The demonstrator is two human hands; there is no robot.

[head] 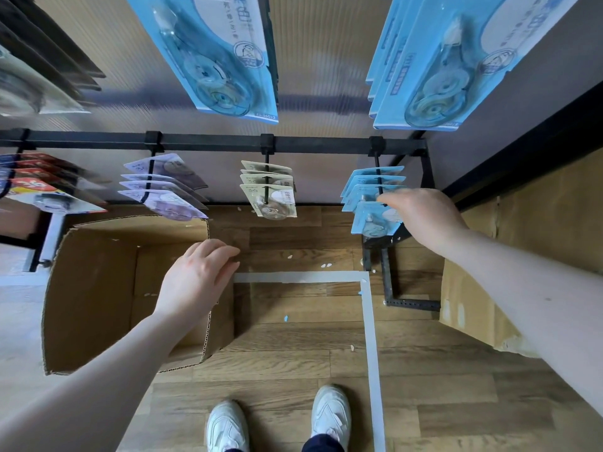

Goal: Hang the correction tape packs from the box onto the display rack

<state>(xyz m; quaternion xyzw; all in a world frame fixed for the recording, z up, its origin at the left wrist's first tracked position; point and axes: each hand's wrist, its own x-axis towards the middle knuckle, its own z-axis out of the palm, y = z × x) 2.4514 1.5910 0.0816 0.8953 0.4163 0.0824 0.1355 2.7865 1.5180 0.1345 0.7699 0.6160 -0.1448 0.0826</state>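
Two hands (195, 275), one box (98, 288), four blue packs (368, 220) hanging

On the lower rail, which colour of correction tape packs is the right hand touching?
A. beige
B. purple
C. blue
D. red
C: the right hand rests on the blue packs at the rail's right end, while the purple packs and beige packs hang untouched.

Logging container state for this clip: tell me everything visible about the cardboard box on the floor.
The cardboard box is plain brown corrugated board, open at the top, flaps up, one flap edge showing its fluting. It stands on the wood-look floor at lower left, below the purple packs on the rack. No packs show in the part of its inside that is visible. The left hand hovers over its right side; whether it touches cannot be told.
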